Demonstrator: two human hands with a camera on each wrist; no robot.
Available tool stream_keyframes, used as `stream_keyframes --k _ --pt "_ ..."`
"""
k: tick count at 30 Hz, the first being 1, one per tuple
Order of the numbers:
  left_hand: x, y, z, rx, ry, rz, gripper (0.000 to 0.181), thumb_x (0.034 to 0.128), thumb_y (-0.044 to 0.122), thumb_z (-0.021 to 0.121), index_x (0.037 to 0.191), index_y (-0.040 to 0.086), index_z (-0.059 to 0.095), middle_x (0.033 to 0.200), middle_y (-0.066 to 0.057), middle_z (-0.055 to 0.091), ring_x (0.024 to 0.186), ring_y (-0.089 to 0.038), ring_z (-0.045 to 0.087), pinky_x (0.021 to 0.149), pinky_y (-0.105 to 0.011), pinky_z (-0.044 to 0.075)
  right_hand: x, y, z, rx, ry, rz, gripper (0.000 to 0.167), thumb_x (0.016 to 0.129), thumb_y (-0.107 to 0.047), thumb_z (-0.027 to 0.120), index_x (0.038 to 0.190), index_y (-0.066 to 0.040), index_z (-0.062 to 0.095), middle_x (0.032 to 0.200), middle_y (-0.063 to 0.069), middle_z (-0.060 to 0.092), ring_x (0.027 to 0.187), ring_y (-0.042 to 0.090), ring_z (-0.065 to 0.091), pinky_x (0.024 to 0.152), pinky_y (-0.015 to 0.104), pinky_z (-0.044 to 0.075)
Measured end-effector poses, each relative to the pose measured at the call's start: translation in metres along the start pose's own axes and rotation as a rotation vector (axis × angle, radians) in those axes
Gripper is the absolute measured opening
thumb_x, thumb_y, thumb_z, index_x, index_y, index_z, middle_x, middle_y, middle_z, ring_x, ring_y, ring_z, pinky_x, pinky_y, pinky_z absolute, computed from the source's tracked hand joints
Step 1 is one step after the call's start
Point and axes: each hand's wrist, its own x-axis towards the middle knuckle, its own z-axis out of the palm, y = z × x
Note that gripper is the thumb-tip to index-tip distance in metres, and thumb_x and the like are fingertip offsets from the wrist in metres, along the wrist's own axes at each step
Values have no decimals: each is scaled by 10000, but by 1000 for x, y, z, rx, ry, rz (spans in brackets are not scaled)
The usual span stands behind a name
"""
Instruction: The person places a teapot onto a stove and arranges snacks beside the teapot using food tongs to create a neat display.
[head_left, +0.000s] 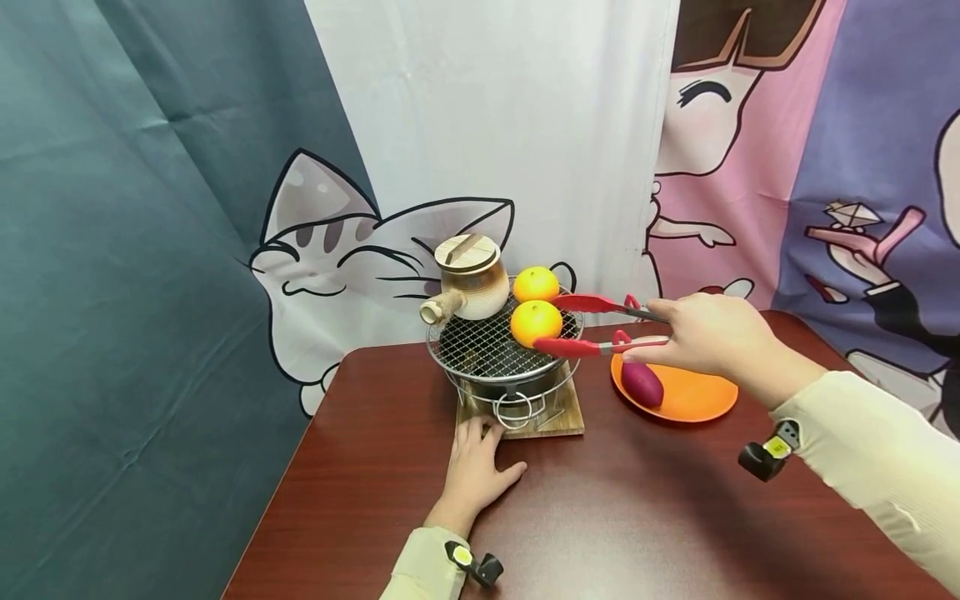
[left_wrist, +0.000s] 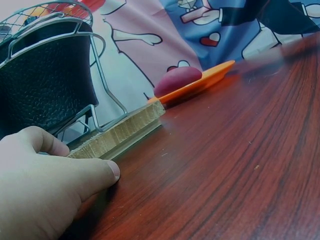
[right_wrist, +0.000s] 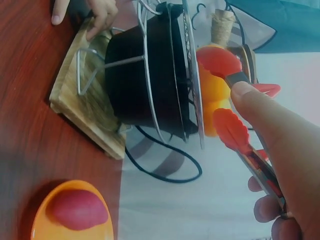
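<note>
Loose-fingered, the left hand [head_left: 474,473] touches a grained wooden board [head_left: 568,415]; above, round wire mesh [head_left: 474,350] bears a side-handled clay teapot [head_left: 483,290] and two mandarins [head_left: 536,323]. Red-tipped tongs [head_left: 576,347], spread beside them, are gripped by the right hand [head_left: 716,333] near an oval orange plate [head_left: 699,393].

Spread red-tipped metal tongs [head_left: 588,303] beside two round orange fruits [head_left: 536,323] on a circular wire grill [head_left: 480,346] above a flat wooden board [head_left: 567,418].

Reddish wood-grained table [head_left: 615,517]; wooden board [head_left: 572,410], orange plate [head_left: 697,393] on it; left hand [head_left: 476,471] possibly touching.
</note>
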Motion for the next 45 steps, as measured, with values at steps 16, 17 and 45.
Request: stream_keyframes --k 16,17,45 --pt "-3 -1 -1 11 3 4 599 769 523 790 1244 179 667 1245 -49 501 1219 -291 426 1014 -486 407 -46 58 7 33 72 113 963 718 -842 635 1380 -142 605 1139 244 688 851 420 665 587 566 504" --pt "-2 -1 -1 14 6 6 598 767 521 791 1241 178 668 1244 -49 502 1218 -290 428 1013 -486 407 -49 63 10 29 53 132 990 725 -853 613 1394 -124 593 1179 270 668 878 442 660 596 580 507" --pt "0 1 0 6 -16 -13 600 773 526 781 1249 180 664 1283 -45 481 1250 -290 409 1048 -480 381 -84 103 116 81 -151 187 1073 734 -879 562 1266 50 631 1028 315 681 851 454 669 570 598 505"
